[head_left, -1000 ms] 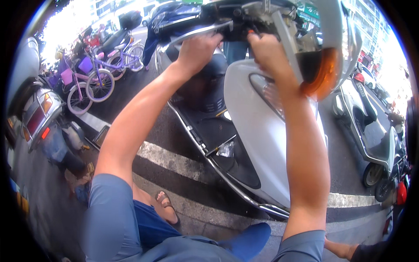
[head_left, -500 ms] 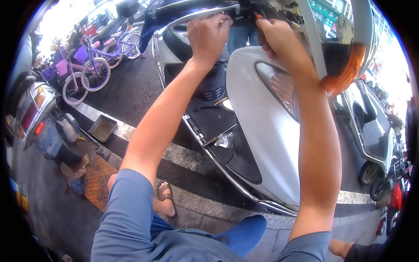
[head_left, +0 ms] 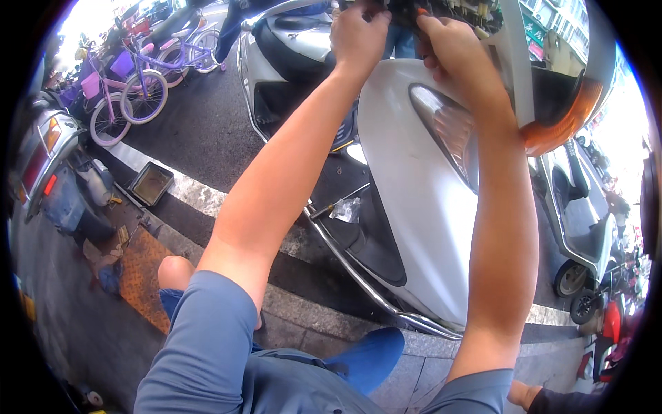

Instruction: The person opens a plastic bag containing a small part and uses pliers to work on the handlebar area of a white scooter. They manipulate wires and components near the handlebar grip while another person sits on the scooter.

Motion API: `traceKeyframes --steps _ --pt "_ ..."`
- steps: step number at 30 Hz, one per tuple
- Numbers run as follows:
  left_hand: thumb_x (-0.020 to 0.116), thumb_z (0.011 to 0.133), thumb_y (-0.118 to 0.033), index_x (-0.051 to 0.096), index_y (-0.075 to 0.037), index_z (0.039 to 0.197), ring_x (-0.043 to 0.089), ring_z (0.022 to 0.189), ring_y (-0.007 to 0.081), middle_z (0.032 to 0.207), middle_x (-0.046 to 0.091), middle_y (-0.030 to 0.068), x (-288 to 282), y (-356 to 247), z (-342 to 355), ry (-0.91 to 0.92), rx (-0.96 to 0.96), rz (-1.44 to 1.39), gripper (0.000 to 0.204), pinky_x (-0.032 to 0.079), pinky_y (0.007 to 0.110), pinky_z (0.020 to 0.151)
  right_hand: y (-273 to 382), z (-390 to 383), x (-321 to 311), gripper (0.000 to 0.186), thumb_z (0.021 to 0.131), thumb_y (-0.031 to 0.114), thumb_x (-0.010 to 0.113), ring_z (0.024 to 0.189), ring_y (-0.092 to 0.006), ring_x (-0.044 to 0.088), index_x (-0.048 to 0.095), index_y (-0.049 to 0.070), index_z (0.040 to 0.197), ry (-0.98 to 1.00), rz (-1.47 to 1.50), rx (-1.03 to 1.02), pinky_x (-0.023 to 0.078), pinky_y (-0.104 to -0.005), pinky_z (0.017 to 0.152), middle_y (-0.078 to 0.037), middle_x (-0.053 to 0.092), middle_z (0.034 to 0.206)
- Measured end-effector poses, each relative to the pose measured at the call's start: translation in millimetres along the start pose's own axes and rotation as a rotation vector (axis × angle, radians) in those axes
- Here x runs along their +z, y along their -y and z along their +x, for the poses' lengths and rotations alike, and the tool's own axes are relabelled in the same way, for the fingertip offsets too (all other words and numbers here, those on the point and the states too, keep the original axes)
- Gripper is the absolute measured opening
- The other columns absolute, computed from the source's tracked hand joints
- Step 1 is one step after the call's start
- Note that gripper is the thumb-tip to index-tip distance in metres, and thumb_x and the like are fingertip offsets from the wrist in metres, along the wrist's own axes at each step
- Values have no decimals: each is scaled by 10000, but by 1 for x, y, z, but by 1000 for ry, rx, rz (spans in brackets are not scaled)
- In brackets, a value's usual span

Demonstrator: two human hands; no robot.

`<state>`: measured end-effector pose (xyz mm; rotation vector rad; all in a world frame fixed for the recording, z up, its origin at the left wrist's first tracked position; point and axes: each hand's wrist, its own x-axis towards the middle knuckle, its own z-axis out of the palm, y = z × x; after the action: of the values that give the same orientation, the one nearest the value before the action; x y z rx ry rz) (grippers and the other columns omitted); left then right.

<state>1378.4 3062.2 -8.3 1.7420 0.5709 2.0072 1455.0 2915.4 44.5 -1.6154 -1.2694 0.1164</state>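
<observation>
Both my arms reach up to the opened front of a silver-white scooter (head_left: 420,165), just under its handlebar. My left hand (head_left: 360,40) is closed in a pinch at the dark parts there; what its fingertips hold is too dark and small to make out. Close beside it on the right, my right hand (head_left: 460,58) is wrapped round a tool with an orange handle (head_left: 422,12). Only a bit of orange shows above the thumb, so the tool's kind is unclear. Exposed wiring and fittings (head_left: 476,12) lie just beyond this hand.
On the scooter's footboard lie a thin rod-like tool (head_left: 348,200) and a clear plastic bag (head_left: 346,210). An orange turn-signal lens (head_left: 565,121) hangs near my right forearm. Left are a parked motorbike (head_left: 62,165), a shallow tray (head_left: 152,183), a rusty plate (head_left: 146,276) and purple bicycles (head_left: 145,96).
The view has shifted. My left hand has come slightly nearer to my right hand, still pinched. The right hand keeps its grip on the orange-handled tool. My sandalled foot is now mostly hidden.
</observation>
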Motion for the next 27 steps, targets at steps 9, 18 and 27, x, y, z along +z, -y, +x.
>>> traceKeyframes --steps 9,18,27 --pt "720 868 -212 744 12 988 705 869 336 919 740 189 13 13 -4 -45 -12 -176 255 528 418 811 -2 3 0 347 941 351 598 619 -125 533 627 6 918 -16 -21 10 400 -294 508 -43 608 765" --pt "737 873 -245 728 18 1003 663 893 224 955 717 145 5 22 -6 38 39 -185 293 509 337 817 7 2 -1 392 941 350 570 602 -142 612 639 -35 958 -5 11 25 467 -298 441 -72 623 751" --pt "724 850 -268 753 18 951 687 821 262 905 740 172 0 18 2 28 63 -90 305 519 347 783 5 3 -1 411 929 337 564 582 -148 604 639 -56 1025 1 -11 17 467 -305 438 -89 628 756"
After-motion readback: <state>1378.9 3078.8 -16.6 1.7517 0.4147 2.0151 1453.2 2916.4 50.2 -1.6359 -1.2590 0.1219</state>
